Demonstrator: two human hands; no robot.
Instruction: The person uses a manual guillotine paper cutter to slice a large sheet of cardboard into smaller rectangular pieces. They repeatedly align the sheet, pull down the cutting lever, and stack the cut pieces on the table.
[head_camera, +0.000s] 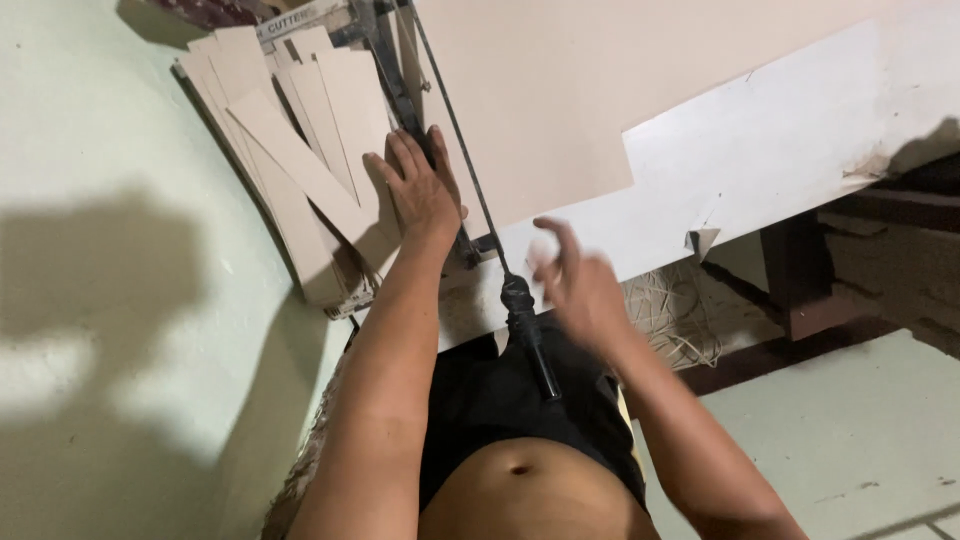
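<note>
The left hand (422, 195) lies flat, fingers spread, on the edge of a pile of cut card strips (300, 150) just beside the frame of a paper cutter (395, 75). It presses down and grips nothing. The strips fan out loosely to the left of the cutter, their long sides running away from the person.

The right hand (575, 285) hangs in the air above the near edge of the white counter (800, 140), fingers loosely open and blurred, holding nothing. The black handle (528, 335) of the cutter's lever arm (455, 130) lies just to its left, between the two hands and nearer the right one. The lever's long axis runs from the handle by the person's waist up and away to the far end of the cutter, slanting slightly leftward. The handle stands apart from both hands.

A large beige sheet of card (560, 90) lies on the counter to the right of the lever, one edge tucked along the blade line. A tangle of pale trimmings (680, 315) sits under the counter.
</note>
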